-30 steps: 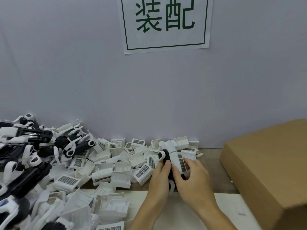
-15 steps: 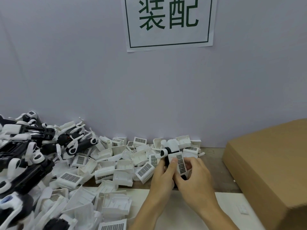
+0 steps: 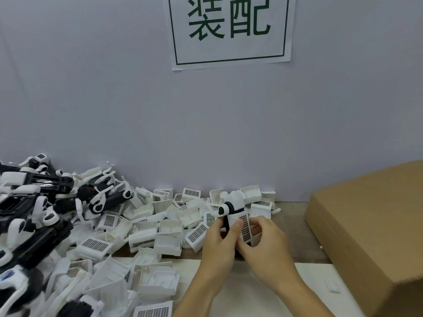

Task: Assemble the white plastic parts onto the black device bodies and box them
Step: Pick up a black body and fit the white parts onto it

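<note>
Item in hand: one black device body (image 3: 227, 221), held just above the bench (image 3: 290, 223) at centre, at 6 o'clock from the wall sign (image 3: 230, 30).

Left hand (image 3: 217, 248): fingers curled round the body from the 9 o'clock side, thumb laid across the white plastic part (image 3: 242, 227), apparently to steady the body while the part is seated.

Right hand (image 3: 267, 250): fingers curled and pinching the same white part from the 3 o'clock side, grille facing up, likely pressing it home.

Stock: loose white parts (image 3: 164, 225) heaped at 9 o'clock of the hands, within easy reach; unassembled black bodies (image 3: 34, 213) piled further toward 9 o'clock against the wall.

Cardboard box (image 3: 370, 229): stands at 3 o'clock, well apart from the heaps, placed on the right-hand side, presumably for boxing. Its opening is not visible.

Status, judged: fitting in progress; boxing not yet done.
</note>
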Available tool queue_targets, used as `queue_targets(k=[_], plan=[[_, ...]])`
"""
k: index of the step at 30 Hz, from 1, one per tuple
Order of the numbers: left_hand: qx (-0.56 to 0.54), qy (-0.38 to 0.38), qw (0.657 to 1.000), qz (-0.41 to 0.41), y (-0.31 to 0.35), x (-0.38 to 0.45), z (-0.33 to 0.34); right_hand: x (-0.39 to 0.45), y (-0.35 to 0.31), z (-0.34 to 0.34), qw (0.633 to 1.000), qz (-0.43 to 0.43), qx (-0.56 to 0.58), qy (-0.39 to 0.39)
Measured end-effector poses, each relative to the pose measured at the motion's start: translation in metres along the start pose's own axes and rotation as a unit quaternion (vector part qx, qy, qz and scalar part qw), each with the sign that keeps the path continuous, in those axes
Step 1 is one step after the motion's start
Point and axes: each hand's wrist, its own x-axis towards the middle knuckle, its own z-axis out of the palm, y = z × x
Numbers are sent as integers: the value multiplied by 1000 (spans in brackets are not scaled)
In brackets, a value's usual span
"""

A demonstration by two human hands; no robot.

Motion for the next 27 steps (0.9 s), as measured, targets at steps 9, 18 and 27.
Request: queue_targets(k=[9,18,27], plan=[[-25,1,999,-20,3,2,0,8,-9,-13,945,124,291,-85],[46,52,998,9,5,2,-1,4,-12,2,940,137,310,-30],[72,77,994,5,8,0,5,4,-13,2,947,136,290,-9]])
